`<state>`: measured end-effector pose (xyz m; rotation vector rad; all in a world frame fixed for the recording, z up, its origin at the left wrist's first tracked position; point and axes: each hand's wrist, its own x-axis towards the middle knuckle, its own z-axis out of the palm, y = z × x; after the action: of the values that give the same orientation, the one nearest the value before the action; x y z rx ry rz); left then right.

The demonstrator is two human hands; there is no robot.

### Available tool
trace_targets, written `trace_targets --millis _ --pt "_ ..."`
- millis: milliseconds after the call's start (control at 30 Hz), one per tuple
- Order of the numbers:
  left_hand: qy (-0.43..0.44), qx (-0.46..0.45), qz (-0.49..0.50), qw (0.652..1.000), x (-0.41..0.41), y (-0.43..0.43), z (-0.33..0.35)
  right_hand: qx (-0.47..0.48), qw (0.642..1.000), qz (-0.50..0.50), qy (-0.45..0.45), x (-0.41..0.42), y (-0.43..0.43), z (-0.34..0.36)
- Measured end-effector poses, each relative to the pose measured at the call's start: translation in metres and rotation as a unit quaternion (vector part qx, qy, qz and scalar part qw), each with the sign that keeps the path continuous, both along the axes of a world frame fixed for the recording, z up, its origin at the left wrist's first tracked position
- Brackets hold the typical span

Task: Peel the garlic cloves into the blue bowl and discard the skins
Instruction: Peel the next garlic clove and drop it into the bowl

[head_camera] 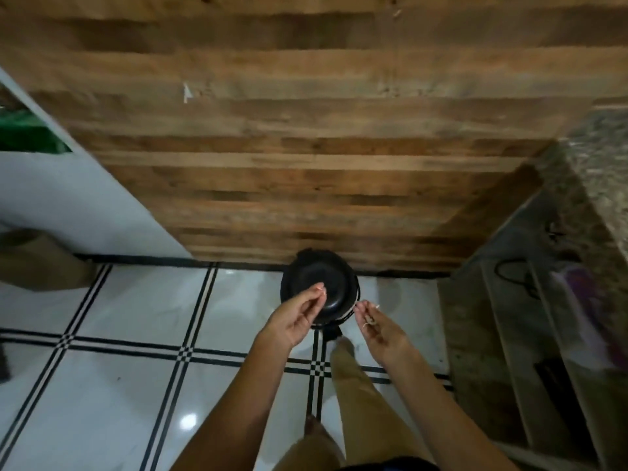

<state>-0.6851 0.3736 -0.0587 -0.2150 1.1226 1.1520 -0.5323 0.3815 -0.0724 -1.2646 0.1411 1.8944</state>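
Discarding apparently under way: right hand point(378, 329) pinches skins point(368, 323) at 4 o'clock of bin point(316, 278); left hand point(299, 317) fingertips bunched, contents unclear

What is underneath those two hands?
A round black bin on the tiled floor. The left hand covers part of its rim; the right hand holds skin scraps. The bin's contents cannot be seen.
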Motion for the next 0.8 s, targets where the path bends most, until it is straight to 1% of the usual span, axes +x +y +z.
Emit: trace_targets --millis 133,267,400,467,567,633,700,733,800 --pt "-0.006 -0.020 0.044 0.999 -0.020 0.027 -0.022 -0.015 0.998 0.048 -0.043 -0.009 0.039 -0.025" --pt "-0.003 -0.042 0.039 0.998 -0.035 0.047 -0.050 -0.036 0.997 0.049 -0.044 -0.022 0.065 -0.041" --pt "-0.018 -0.064 0.082 0.994 -0.044 0.059 -0.082 -0.056 0.995 0.080 -0.034 -0.036 0.075 -0.064" --pt "-0.027 -0.076 0.083 0.993 -0.047 0.065 -0.111 -0.068 0.993 0.095 -0.032 -0.047 0.081 -0.089" --pt "-0.031 -0.098 0.079 0.992 -0.051 0.079 -0.177 -0.093 0.991 0.083 -0.046 -0.065 0.102 -0.146" --pt "0.012 -0.112 0.102 0.988 -0.055 0.098 -0.237 -0.104 0.990 0.074 -0.065 -0.077 0.123 -0.200" --pt "0.059 -0.104 0.100 0.988 -0.057 0.120 -0.291 -0.094 0.985 0.119 -0.077 -0.088 0.149 -0.254" --pt "0.081 -0.096 0.077 0.989 -0.058 0.130 -0.314 -0.089 0.981 0.145 -0.091 -0.096 0.161 -0.275" --pt "0.149 -0.106 -0.002 0.983 -0.059 0.149 -0.348 -0.087 0.966 0.182 -0.163 -0.111 0.183 -0.307"
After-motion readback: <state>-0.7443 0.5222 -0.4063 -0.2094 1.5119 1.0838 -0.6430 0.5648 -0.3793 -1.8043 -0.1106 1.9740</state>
